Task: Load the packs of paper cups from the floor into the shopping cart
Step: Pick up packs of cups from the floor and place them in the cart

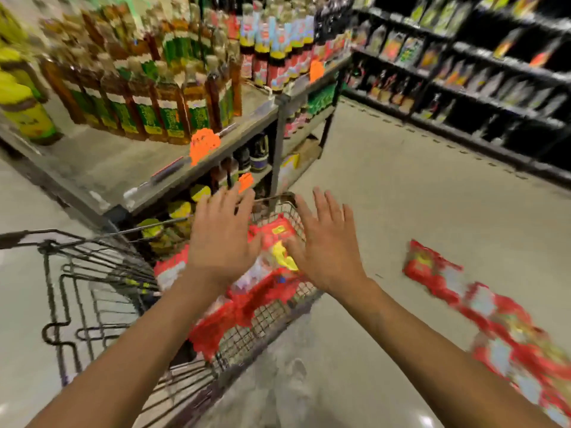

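Cart (102, 273) sits left, hard against a bottle shelf (173, 156), with red cup packs (247, 291) heaped high in its basket; left hand (221, 242) and right hand (327, 251) hover over the heap, fingers spread, holding nothing. The heap looks loose, so a pack could slide over the rim, and a nudge to the cart could knock bottles. More packs (482, 310) lie on the floor at right, near enough to trip on.
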The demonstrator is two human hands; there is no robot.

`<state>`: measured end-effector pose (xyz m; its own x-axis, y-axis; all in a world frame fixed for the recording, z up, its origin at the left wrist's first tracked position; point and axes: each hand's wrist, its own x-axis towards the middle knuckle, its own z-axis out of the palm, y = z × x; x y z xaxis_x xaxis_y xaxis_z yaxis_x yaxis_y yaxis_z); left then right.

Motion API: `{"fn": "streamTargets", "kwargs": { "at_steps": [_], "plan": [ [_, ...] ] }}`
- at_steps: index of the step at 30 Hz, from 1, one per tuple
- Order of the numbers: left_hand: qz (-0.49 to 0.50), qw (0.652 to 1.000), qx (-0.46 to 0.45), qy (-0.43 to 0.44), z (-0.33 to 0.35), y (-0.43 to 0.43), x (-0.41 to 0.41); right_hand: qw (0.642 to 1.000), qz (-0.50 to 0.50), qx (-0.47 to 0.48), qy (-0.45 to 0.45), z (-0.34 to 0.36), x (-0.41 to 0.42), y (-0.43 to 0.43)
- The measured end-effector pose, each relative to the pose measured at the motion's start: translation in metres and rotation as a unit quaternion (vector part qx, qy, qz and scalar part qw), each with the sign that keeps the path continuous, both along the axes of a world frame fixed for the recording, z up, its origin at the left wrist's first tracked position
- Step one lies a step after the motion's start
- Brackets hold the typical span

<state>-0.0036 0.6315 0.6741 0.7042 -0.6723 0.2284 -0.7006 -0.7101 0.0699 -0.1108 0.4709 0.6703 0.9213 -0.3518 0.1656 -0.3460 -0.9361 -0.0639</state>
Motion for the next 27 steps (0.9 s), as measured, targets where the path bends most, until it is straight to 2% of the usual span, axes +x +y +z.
{"fn": "streamTargets", "kwargs": {
  "at_steps": [7, 16, 21, 27],
  "plan": [
    [-0.167, 0.985, -0.008, -0.035, 0.037, -0.093, -0.086, 0.985, -0.174, -0.011, 0.010, 0.030, -0.155, -0.069],
    [-0.355, 0.935, -0.004, -0.011, 0.034, -0.272, -0.254, 0.921, -0.390, 0.007, 0.013, 0.029, -0.361, -0.162],
    [-0.412, 0.910, -0.003, -0.037, 0.032, -0.362, -0.345, 0.894, -0.448, -0.002, -0.020, 0.020, -0.448, -0.229],
    [-0.403, 0.912, 0.029, -0.071, 0.029, -0.451, -0.414, 0.896, -0.443, 0.038, -0.019, 0.003, -0.511, -0.322]
  ]
}}
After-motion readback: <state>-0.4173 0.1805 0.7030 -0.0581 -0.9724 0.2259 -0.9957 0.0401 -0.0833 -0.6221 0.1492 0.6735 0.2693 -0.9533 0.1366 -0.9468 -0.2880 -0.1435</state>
